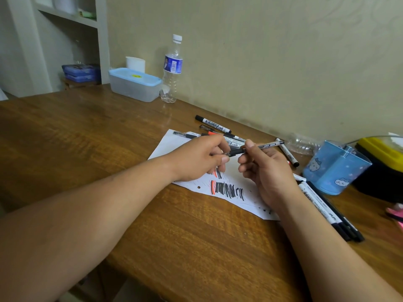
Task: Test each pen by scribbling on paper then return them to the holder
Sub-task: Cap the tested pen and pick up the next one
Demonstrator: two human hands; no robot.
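Left hand (202, 159) and right hand (269, 171) each pinch the slim clear pen (267, 145) over the scribbled white paper (168, 144); pull straight apart, not sideways.

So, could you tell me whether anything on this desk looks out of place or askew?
A clear plastic bottle lies on its side by the wall, beside the blue holder, while another bottle stands upright farther left. Loose pens lie around the paper, which fits the testing under way.
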